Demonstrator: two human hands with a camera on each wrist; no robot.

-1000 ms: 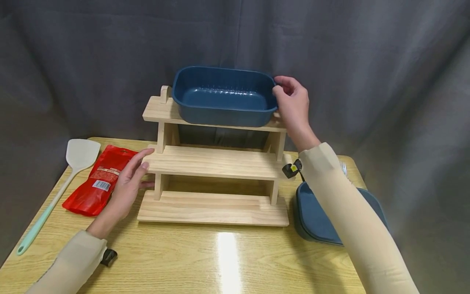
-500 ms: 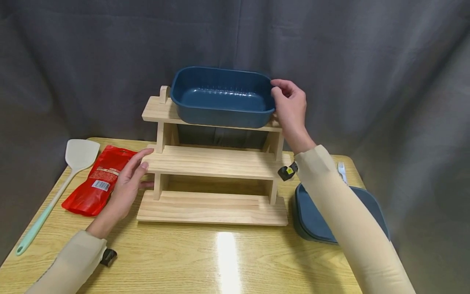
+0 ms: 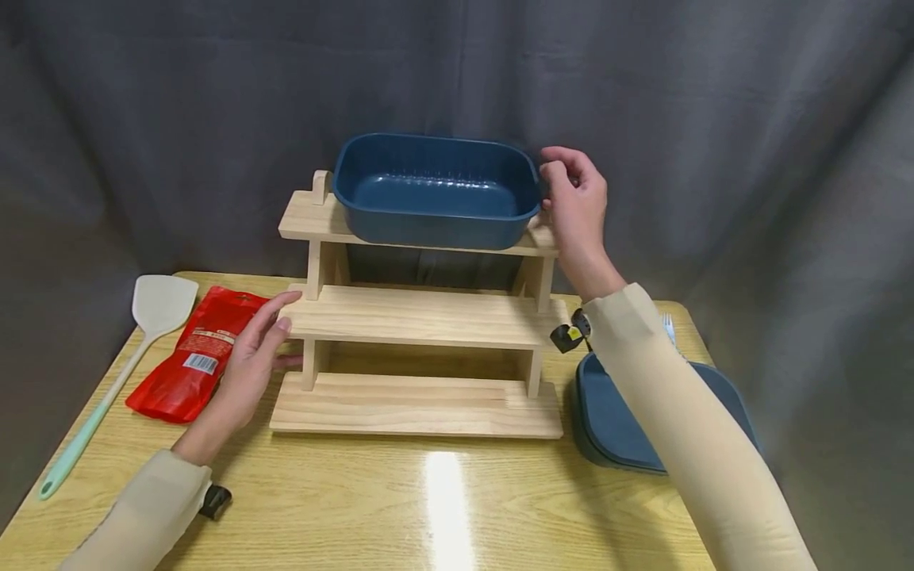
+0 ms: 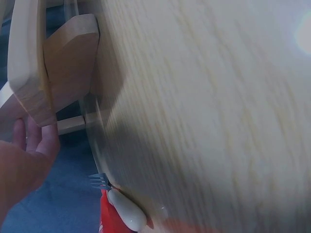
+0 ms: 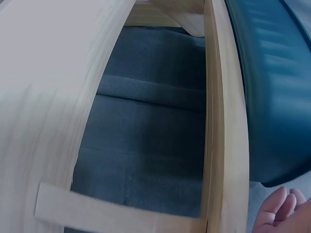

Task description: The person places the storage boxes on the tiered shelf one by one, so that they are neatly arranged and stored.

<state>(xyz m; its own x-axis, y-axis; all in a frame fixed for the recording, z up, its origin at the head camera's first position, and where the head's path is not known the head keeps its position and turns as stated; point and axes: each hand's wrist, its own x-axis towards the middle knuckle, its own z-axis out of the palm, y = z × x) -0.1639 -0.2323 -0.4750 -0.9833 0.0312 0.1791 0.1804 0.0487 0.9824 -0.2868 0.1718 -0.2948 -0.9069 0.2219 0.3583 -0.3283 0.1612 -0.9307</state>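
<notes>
A dark blue rectangular bin point(image 3: 439, 230) with an open top sits on the top tier of a three-tier wooden shelf stand point(image 3: 421, 313). My right hand point(image 3: 580, 214) is at the bin's right end, thumb and index finger bent just outside the rim. In the right wrist view, the curled fingers point(image 5: 282, 208) are beside the bin's point(image 5: 277, 121) lower end. My left hand point(image 3: 250, 357) grips the left end of the middle tier, index finger and thumb at its edge and other fingers lower. The left wrist view has these fingertips point(image 4: 34, 131) against the board's corner.
On the left lie a white turner point(image 3: 164, 305) with a mint handle and a red pouch point(image 3: 186, 365). At right, a blue lidded box point(image 3: 621, 420) stands partly behind my sleeve, with a fork point(image 3: 669, 327) behind it. A dark curtain point(image 3: 428, 63) hangs at the back.
My right hand has moved slightly right, off the bin's rim where its fingertips were. The bin stays on the top tier, and my left hand keeps its place.
</notes>
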